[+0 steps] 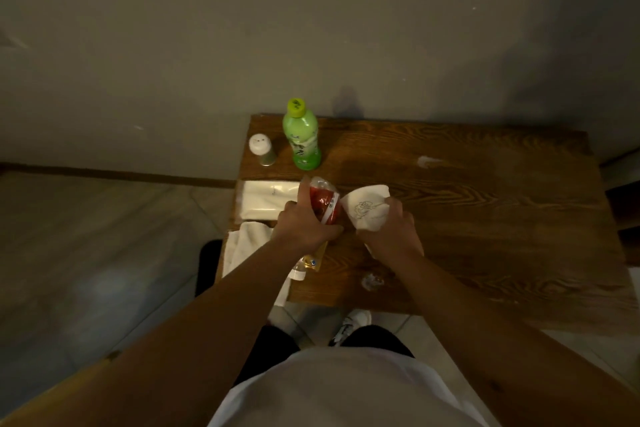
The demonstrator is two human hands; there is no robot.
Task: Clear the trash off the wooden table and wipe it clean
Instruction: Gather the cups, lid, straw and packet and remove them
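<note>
Left hand [302, 225] is clamped on a red snack wrapper [323, 199] and right hand [389, 229] on a white paper cup [367, 206], both lifted just above the wooden table [485, 211], side by side mid-table, cup mouth tilted toward the wrapper.

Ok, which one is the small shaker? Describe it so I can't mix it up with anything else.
Start at the wooden table and go to its far left corner, by the wall. The shaker stands upright there, just left of the green bottle. It is much shorter than the bottle, with a white domed top instead of a green cap.
</note>
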